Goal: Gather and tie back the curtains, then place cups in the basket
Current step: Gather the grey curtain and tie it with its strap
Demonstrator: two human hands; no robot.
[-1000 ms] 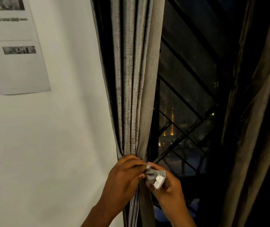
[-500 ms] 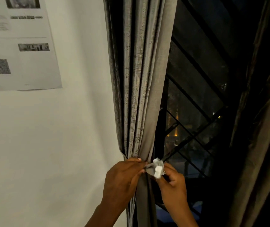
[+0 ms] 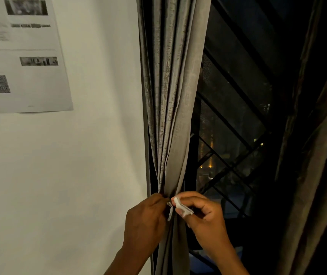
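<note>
Low in the middle of the frame, your left hand (image 3: 145, 219) squeezes the bunched gray curtain (image 3: 173, 108), fingers clamped on it. Your right hand (image 3: 202, 213) pinches the white tie strap (image 3: 180, 205) just beside.

Left hand (image 3: 145, 221) grips the gathered grey pleated curtain (image 3: 173, 96) at its waist, right hand (image 3: 202, 212) pinches a pale fabric tie strip (image 3: 180, 205) just beside it; dark barred window (image 3: 238, 135) behind, printed sheet (image 3: 23, 56) on the white wall (image 3: 69, 175).
</note>
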